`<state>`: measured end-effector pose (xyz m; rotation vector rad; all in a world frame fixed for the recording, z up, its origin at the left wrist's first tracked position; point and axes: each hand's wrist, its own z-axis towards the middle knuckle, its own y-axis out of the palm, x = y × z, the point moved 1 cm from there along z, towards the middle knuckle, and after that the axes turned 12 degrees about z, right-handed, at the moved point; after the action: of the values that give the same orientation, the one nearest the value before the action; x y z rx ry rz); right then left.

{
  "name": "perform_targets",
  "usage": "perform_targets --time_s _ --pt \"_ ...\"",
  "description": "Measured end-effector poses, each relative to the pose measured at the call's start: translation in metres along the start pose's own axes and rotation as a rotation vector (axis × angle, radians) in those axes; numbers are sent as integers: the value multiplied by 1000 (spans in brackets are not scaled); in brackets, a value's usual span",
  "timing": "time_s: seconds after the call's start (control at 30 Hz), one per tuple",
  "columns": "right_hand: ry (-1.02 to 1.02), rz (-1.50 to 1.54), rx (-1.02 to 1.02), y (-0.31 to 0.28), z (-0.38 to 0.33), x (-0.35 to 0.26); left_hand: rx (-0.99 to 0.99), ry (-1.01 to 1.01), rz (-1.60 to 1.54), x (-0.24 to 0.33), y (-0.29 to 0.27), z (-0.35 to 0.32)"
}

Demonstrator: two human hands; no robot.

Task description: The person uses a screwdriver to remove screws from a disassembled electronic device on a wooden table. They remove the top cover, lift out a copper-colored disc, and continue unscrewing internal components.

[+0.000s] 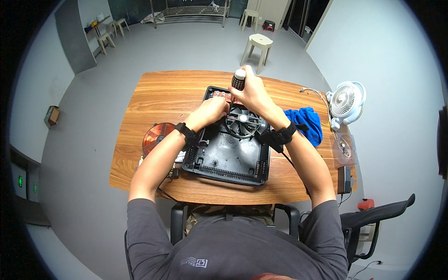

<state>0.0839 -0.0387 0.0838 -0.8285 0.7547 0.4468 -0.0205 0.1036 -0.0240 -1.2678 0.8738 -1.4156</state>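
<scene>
One fisheye view looks steeply down from head height, quite near the table [161, 95], facing twelve o'clock; the person's torso [238, 247] is at six, the farther floor [196, 49] at twelve.

- Twelve o'clock: tip of the screwdriver [238, 80] in the right hand [254, 92], too small to tell;
- nine o'clock: copper-coloured coil [156, 136], partly behind the left forearm [161, 159];
- three o'clock: contents of the clear box [352, 154], too small to identify

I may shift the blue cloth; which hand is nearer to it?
Right. The right hand grips the tool handle, beyond and left of the blue cloth; the left hand is farther left, over the black casing.
</scene>
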Motion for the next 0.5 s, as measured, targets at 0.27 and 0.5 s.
perform_targets --time_s 0.27,0.5 --pt "7 3 30 -8 -4 3 72 64 123 7 2 1" --pt "-35 -35 99 -12 -3 15 79 10 51 3 -16 0"
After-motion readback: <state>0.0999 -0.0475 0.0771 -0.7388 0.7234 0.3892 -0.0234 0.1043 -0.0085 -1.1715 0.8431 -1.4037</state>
